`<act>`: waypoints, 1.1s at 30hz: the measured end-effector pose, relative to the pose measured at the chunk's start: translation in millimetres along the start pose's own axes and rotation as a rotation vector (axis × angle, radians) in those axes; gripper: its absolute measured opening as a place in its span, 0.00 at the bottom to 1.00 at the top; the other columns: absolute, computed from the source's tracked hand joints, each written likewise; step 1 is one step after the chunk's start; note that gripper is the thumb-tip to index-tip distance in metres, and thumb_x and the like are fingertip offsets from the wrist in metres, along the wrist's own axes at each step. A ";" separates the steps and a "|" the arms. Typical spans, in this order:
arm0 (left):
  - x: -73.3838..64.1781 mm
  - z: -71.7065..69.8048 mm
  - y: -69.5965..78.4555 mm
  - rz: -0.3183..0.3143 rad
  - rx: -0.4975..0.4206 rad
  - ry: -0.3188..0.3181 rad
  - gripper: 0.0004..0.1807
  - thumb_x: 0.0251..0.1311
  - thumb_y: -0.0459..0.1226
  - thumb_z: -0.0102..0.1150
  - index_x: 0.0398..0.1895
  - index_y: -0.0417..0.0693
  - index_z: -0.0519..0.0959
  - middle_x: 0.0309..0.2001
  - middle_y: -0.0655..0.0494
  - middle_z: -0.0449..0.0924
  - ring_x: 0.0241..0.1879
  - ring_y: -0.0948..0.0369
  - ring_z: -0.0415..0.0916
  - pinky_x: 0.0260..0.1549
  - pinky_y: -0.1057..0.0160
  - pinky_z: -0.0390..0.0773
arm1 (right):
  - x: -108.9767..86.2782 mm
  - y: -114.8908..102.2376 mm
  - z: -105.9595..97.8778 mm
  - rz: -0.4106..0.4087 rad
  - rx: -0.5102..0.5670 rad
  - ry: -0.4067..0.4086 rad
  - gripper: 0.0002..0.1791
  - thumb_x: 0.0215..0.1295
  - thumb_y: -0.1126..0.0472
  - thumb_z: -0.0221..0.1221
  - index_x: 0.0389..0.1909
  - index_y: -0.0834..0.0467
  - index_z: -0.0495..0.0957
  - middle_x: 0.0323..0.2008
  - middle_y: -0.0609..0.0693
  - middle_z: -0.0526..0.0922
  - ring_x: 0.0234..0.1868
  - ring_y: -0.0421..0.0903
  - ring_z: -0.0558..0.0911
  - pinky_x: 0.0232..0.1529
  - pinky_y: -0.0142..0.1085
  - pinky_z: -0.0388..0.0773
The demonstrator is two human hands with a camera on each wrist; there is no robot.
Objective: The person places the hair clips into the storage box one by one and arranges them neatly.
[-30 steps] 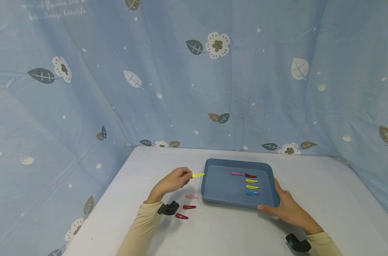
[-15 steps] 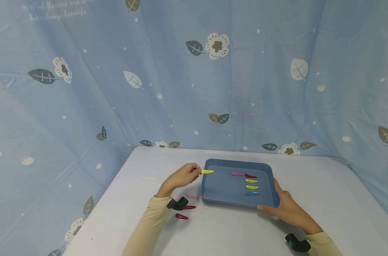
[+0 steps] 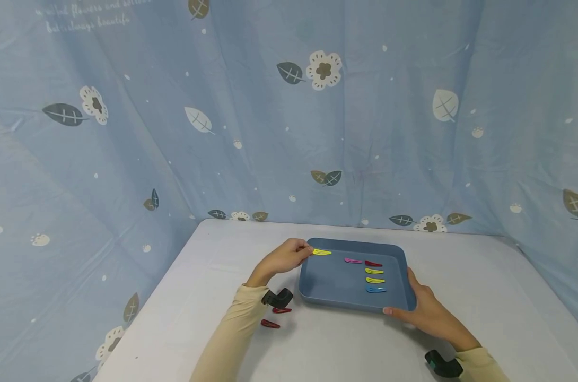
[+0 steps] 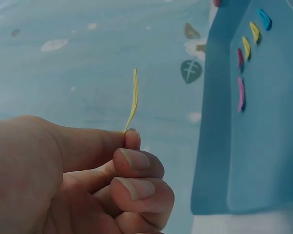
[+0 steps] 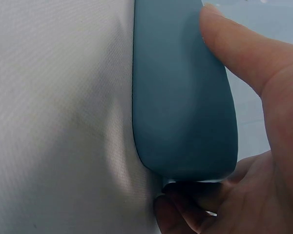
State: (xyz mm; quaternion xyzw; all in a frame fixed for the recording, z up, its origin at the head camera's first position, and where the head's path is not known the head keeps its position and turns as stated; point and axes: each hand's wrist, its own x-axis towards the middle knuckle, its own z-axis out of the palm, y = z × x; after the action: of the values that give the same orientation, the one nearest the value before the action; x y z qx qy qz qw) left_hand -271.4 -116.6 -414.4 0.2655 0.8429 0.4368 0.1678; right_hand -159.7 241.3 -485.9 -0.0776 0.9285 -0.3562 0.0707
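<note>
My left hand (image 3: 285, 258) pinches a yellow snap hair clip (image 3: 322, 252) by one end, between thumb and forefinger. In the head view the clip overlaps the far left part of a blue-grey tray (image 3: 327, 297); the left wrist view shows the yellow clip (image 4: 135, 97) pointing away from the fingertips. My right hand (image 3: 427, 307) grips the tray's near right corner, thumb along the front wall and fingers along the right side. Inside the tray lie a pink clip (image 3: 353, 260), a dark red clip (image 3: 373, 263), two yellow clips (image 3: 375, 280) and a blue clip (image 3: 376, 289).
Two dark red clips (image 3: 270, 323) lie on the white table (image 3: 336, 350) left of the tray, near my left wrist. A blue curtain (image 3: 270, 132) with leaf and flower prints hangs behind and beside the table.
My left hand has moved right and away from me, bringing the yellow clip from the tray's left rim to over its far left part. The left forearm now hides the light pink clip on the table.
</note>
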 end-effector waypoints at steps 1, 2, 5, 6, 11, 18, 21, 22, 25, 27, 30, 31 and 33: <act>1.6 0.4 0.8 0.000 -0.001 -0.002 0.17 0.81 0.38 0.45 0.47 0.32 0.79 0.19 0.60 0.65 0.18 0.64 0.57 0.25 0.67 0.63 | -0.1 -0.6 -0.5 0.004 -0.001 -0.002 0.71 0.62 0.40 0.69 0.78 0.75 0.29 0.74 0.82 0.55 0.73 0.81 0.60 0.62 0.71 0.69; 3.2 0.7 1.6 0.000 -0.002 -0.004 0.18 0.81 0.38 0.45 0.48 0.30 0.79 0.19 0.60 0.65 0.18 0.65 0.57 0.25 0.67 0.63 | -0.1 -1.3 -1.1 0.009 -0.005 -0.004 0.71 0.62 0.39 0.69 0.78 0.75 0.29 0.73 0.83 0.55 0.73 0.81 0.60 0.62 0.71 0.69; 8.3 2.1 2.3 -0.005 0.002 -0.005 0.19 0.81 0.38 0.46 0.50 0.28 0.80 0.19 0.60 0.66 0.18 0.65 0.57 0.24 0.68 0.63 | -0.6 -3.3 -2.7 0.035 -0.020 -0.016 0.72 0.62 0.38 0.68 0.79 0.75 0.29 0.73 0.84 0.55 0.72 0.82 0.60 0.61 0.71 0.70; 9.8 2.8 2.7 -0.010 0.002 -0.003 0.19 0.81 0.38 0.46 0.50 0.28 0.80 0.19 0.61 0.66 0.18 0.66 0.56 0.24 0.68 0.62 | -0.5 -3.5 -3.0 0.037 -0.023 -0.015 0.72 0.62 0.38 0.68 0.78 0.75 0.29 0.72 0.84 0.55 0.72 0.82 0.61 0.61 0.71 0.70; 16.2 7.6 3.2 -0.027 -0.023 0.009 0.20 0.80 0.39 0.47 0.49 0.27 0.81 0.20 0.59 0.67 0.18 0.65 0.55 0.24 0.67 0.61 | -1.2 -3.4 -1.9 0.026 -0.015 -0.004 0.71 0.61 0.38 0.69 0.78 0.75 0.29 0.73 0.83 0.55 0.72 0.82 0.61 0.62 0.71 0.70; 24.0 15.1 5.0 -0.045 -0.048 0.005 0.21 0.80 0.39 0.49 0.49 0.27 0.82 0.18 0.58 0.67 0.18 0.65 0.56 0.23 0.67 0.61 | -0.6 -1.9 -1.1 0.012 -0.002 0.000 0.71 0.61 0.39 0.69 0.78 0.76 0.30 0.73 0.83 0.55 0.72 0.81 0.61 0.62 0.70 0.70; 29.3 18.4 3.4 -0.051 -0.054 0.010 0.21 0.80 0.39 0.49 0.49 0.27 0.83 0.17 0.60 0.67 0.17 0.65 0.56 0.22 0.67 0.61 | 0.3 -0.8 -1.3 0.021 -0.009 -0.009 0.71 0.62 0.39 0.69 0.78 0.76 0.30 0.72 0.84 0.55 0.72 0.82 0.61 0.61 0.70 0.71; 31.0 19.6 2.7 -0.055 -0.061 0.014 0.21 0.79 0.39 0.50 0.49 0.27 0.83 0.17 0.60 0.67 0.17 0.65 0.56 0.22 0.67 0.61 | 0.4 -0.5 -1.1 0.025 -0.010 -0.011 0.71 0.61 0.39 0.69 0.78 0.76 0.30 0.72 0.84 0.55 0.72 0.82 0.61 0.61 0.70 0.71; 35.5 23.5 1.9 -0.060 -0.071 0.015 0.20 0.79 0.39 0.50 0.49 0.27 0.83 0.18 0.60 0.68 0.17 0.65 0.57 0.23 0.67 0.62 | 1.1 0.5 -0.3 0.025 -0.010 -0.009 0.71 0.62 0.39 0.69 0.78 0.75 0.30 0.72 0.83 0.56 0.72 0.81 0.62 0.61 0.69 0.71; 37.8 26.1 2.1 -0.066 -0.076 0.017 0.20 0.79 0.39 0.50 0.49 0.26 0.83 0.18 0.60 0.68 0.18 0.65 0.57 0.24 0.67 0.62 | 1.2 1.1 0.6 0.017 -0.004 -0.002 0.71 0.61 0.39 0.69 0.78 0.76 0.30 0.73 0.83 0.56 0.72 0.80 0.63 0.62 0.69 0.71; 40.7 29.9 2.3 -0.079 -0.073 0.027 0.20 0.78 0.39 0.51 0.47 0.26 0.84 0.17 0.60 0.68 0.17 0.65 0.57 0.23 0.67 0.62 | 1.3 1.7 1.6 0.004 0.002 0.007 0.71 0.61 0.39 0.70 0.78 0.76 0.31 0.74 0.82 0.56 0.73 0.79 0.63 0.63 0.69 0.70; 41.7 31.1 2.3 -0.084 -0.070 0.031 0.20 0.78 0.39 0.51 0.47 0.27 0.84 0.17 0.60 0.68 0.17 0.65 0.56 0.23 0.66 0.61 | 1.4 1.9 1.7 0.001 0.003 0.008 0.71 0.61 0.39 0.70 0.78 0.76 0.31 0.74 0.82 0.56 0.73 0.79 0.63 0.63 0.69 0.70; 43.8 33.6 2.1 -0.094 -0.065 0.034 0.20 0.78 0.39 0.51 0.46 0.27 0.84 0.16 0.60 0.68 0.17 0.65 0.56 0.23 0.66 0.61 | 1.4 2.1 1.8 0.001 0.001 0.010 0.71 0.61 0.39 0.70 0.78 0.76 0.31 0.74 0.82 0.56 0.72 0.79 0.64 0.63 0.69 0.70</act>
State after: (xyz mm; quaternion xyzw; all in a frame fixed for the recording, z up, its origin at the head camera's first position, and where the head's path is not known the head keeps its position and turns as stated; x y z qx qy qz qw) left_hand -288.7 -67.8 -433.7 0.2126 0.8426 0.4600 0.1822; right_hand -161.0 241.3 -488.7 -0.0753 0.9287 -0.3570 0.0664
